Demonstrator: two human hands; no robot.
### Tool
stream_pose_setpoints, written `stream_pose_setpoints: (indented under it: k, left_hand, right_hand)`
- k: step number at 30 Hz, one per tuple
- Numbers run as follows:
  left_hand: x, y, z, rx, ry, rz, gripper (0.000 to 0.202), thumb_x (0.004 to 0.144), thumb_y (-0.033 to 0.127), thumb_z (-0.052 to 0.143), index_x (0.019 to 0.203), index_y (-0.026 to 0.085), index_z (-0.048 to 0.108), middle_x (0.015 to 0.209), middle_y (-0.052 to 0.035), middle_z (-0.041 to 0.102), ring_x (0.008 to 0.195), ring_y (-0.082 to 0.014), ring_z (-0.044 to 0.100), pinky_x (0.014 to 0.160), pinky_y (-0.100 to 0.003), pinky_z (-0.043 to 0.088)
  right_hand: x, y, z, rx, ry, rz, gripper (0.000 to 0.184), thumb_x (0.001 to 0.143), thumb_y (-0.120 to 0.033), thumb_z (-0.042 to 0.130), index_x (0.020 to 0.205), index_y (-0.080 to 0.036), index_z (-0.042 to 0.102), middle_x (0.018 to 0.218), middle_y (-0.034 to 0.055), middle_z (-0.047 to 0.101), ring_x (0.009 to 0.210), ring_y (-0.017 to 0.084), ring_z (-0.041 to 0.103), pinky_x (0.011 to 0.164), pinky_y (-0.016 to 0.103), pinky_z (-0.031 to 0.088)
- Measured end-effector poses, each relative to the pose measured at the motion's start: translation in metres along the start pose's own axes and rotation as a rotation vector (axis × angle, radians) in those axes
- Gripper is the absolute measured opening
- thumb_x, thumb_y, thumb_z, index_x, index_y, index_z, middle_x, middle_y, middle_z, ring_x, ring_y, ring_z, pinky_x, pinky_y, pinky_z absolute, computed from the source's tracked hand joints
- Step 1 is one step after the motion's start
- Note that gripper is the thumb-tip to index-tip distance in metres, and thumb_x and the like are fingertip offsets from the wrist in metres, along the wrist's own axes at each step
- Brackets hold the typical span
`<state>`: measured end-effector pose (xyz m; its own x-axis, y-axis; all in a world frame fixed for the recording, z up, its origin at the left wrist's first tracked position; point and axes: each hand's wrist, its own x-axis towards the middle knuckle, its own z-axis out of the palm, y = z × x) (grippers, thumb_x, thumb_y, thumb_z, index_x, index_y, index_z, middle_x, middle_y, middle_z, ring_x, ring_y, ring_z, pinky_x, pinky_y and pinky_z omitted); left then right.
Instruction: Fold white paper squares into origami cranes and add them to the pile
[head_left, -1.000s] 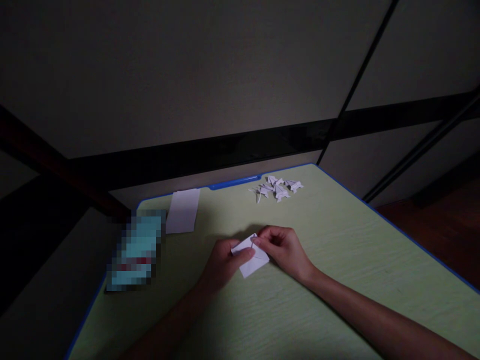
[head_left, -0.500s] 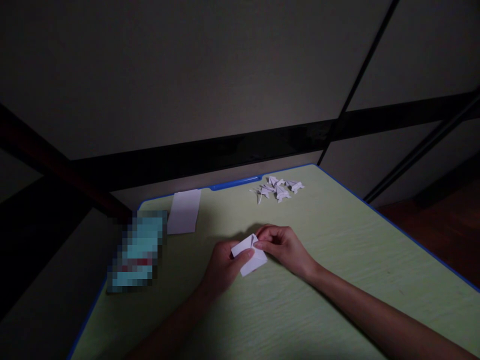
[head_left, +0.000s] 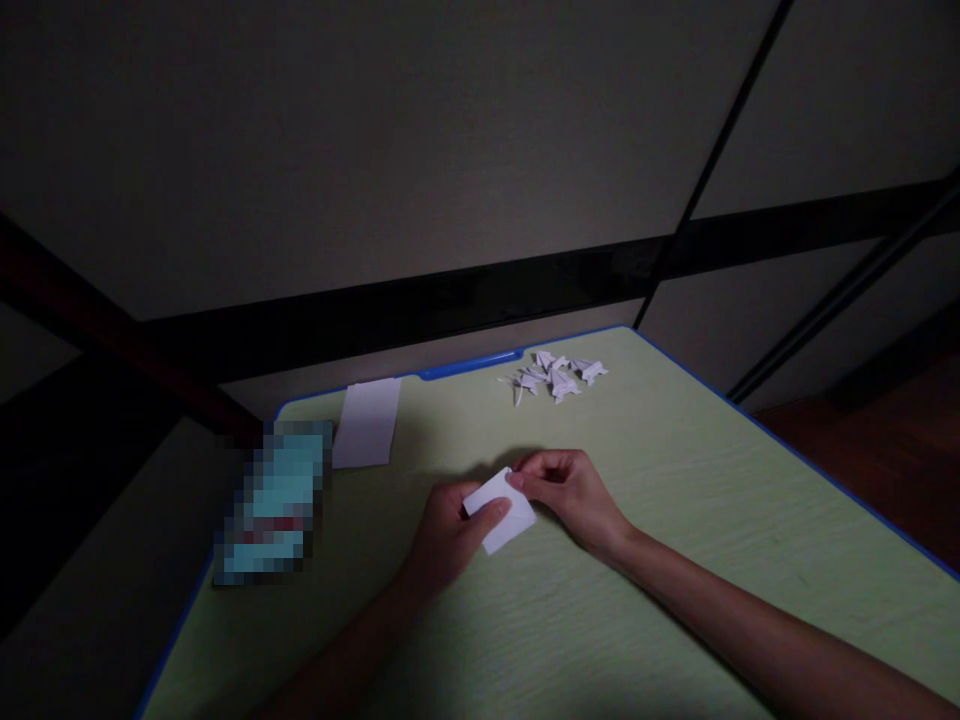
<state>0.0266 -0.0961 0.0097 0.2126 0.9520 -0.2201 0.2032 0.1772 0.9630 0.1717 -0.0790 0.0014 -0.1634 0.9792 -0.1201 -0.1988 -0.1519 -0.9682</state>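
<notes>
A small folded piece of white paper [head_left: 516, 519] is held between both hands above the green table. My left hand [head_left: 448, 530] grips its left side, thumb lying across the upper face and fingers hidden underneath. At the top right corner, my right hand [head_left: 568, 492] pinches the paper between thumb and curled fingers. Faint crease lines run across the paper's face. Several folded white paper figures [head_left: 562, 384] lie in a cluster farther back, beyond my right hand.
A stack of white paper [head_left: 369, 424] lies at the table's back left. Beside it, on the left edge, is a blurred-out turquoise object [head_left: 279, 500]. The green table [head_left: 675, 440] has a blue rim and a blue handle [head_left: 472, 366] at the back, close to a cabinet front [head_left: 420, 150].
The raised flap near the paper's top corner now lies flatter under my right thumb. Both hands stay in almost the same place.
</notes>
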Motion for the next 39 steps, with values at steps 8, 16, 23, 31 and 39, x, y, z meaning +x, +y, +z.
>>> stream_pose_setpoints:
  k: [8, 16, 23, 31, 39]
  left_hand:
    - [-0.001, 0.003, 0.002, -0.031, 0.034, -0.002, 0.026, 0.059, 0.035, 0.060, 0.049, 0.013, 0.049, 0.044, 0.0039, 0.042, 0.042, -0.0077, 0.036, 0.040, -0.019, 0.025]
    - [-0.001, 0.005, 0.004, -0.073, 0.057, -0.007, 0.024, 0.059, 0.033, 0.059, 0.050, 0.013, 0.050, 0.044, 0.0041, 0.042, 0.041, -0.0074, 0.036, 0.040, -0.019, 0.024]
    - [0.000, 0.002, 0.000, -0.114, 0.084, 0.002, 0.025, 0.059, 0.034, 0.058, 0.049, 0.013, 0.047, 0.044, 0.0049, 0.040, 0.042, -0.0069, 0.033, 0.041, -0.019, 0.023]
    - [0.001, -0.001, -0.002, -0.094, 0.041, 0.005, 0.027, 0.060, 0.036, 0.059, 0.051, 0.012, 0.050, 0.044, 0.0041, 0.041, 0.042, -0.0072, 0.035, 0.040, -0.019, 0.024]
    - [0.001, 0.000, -0.004, -0.090, -0.029, 0.001, 0.027, 0.059, 0.037, 0.060, 0.054, 0.011, 0.054, 0.044, 0.0033, 0.045, 0.041, -0.0075, 0.036, 0.040, -0.019, 0.024]
  right_hand:
    - [-0.001, 0.000, 0.002, -0.018, 0.018, -0.012, 0.025, 0.056, -0.031, 0.069, 0.050, -0.011, 0.055, 0.050, -0.0027, 0.052, 0.045, 0.005, 0.040, 0.043, 0.020, 0.029]
    - [-0.003, 0.001, 0.004, -0.005, 0.071, -0.029, 0.027, 0.053, -0.031, 0.072, 0.052, -0.013, 0.052, 0.049, -0.0042, 0.050, 0.043, 0.005, 0.040, 0.042, 0.020, 0.029]
    - [-0.002, -0.004, 0.004, -0.007, -0.143, 0.017, 0.029, 0.054, -0.034, 0.071, 0.058, -0.013, 0.051, 0.049, -0.0056, 0.049, 0.043, 0.004, 0.040, 0.044, 0.019, 0.028]
    - [-0.002, -0.003, 0.001, -0.041, -0.205, 0.008, 0.031, 0.057, -0.037, 0.069, 0.049, -0.015, 0.048, 0.042, -0.0072, 0.042, 0.039, 0.004, 0.032, 0.040, 0.020, 0.021]
    - [-0.003, 0.005, 0.000, 0.054, -0.167, 0.030, 0.028, 0.055, -0.034, 0.070, 0.048, -0.014, 0.051, 0.040, -0.0063, 0.043, 0.038, 0.004, 0.032, 0.040, 0.021, 0.019]
